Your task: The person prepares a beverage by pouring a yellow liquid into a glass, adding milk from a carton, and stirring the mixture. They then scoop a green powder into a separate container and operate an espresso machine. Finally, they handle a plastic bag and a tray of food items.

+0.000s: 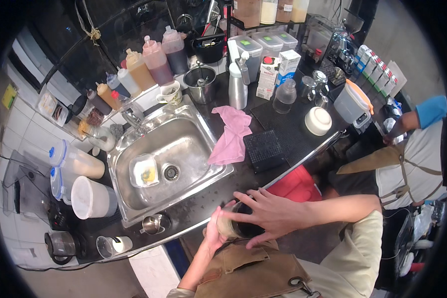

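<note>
Close to the front of the brown apron, beside the counter's front edge, my left hand (214, 231) holds a jar (229, 226) with pale contents, seen at its side. Over the jar's black lid (249, 222) lies my right hand (270, 212), fingers spread wide and touching the lid's rim. Part of the jar is hidden behind both hands. Left of them on the counter stands a small steel pitcher (151, 225). The steel sink (193, 149) lies beyond, with a plastic container (144, 170) in its basin.
A pink cloth (232, 136) lies over the sink's right edge, by a black drip mat (264, 150). Behind stand a steel whipped-cream dispenser (238, 87), cartons (267, 78) and squeeze bottles (157, 61). White tubs (93, 197) stand left. A co-worker in an apron (409, 160) is at right.
</note>
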Available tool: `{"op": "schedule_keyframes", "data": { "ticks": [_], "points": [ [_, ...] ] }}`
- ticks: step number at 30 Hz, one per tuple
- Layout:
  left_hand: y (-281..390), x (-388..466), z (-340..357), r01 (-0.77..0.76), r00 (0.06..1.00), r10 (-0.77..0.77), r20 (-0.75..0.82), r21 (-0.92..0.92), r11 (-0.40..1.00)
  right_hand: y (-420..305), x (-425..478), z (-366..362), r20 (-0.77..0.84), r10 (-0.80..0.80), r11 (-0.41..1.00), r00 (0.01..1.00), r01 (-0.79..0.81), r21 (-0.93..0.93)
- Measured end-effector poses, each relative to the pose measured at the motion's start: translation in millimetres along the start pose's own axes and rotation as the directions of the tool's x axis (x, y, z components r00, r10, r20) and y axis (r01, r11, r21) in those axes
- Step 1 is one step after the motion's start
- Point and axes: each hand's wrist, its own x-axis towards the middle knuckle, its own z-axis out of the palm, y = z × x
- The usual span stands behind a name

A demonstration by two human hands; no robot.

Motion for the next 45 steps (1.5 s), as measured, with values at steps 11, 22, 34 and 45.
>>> {"op": "schedule_keyframes", "data": {
  "ticks": [11, 22, 34, 45],
  "points": [
    [1.9, 10.2, -13.5, -0.106, 0.993, 0.112, -0.039, 0.142, 0.984, 14.9, 1.5, 12.5, 0.054, -0.053, 0.998, 0.997, 0.051, 0.033],
    [37.5, -23.2, -2.0, -0.361, 0.932, 0.360, -0.035, -0.087, 0.928, 195.2, 14.4, 46.1, -0.818, 0.386, 0.882, 0.426, -0.430, 0.193],
    [37.9, -45.8, 9.4, -0.695, 0.644, 0.745, -0.175, 0.274, 0.665, -27.3, 38.3, -10.8, -0.605, 0.035, 0.999, 0.796, -0.049, -0.007],
    [26.7, -40.1, 12.6, -0.682, 0.660, 0.738, -0.139, 0.299, 0.667, -30.4, 55.8, 18.6, -0.215, 0.129, 0.958, 0.968, -0.178, -0.227]
  ]
}}
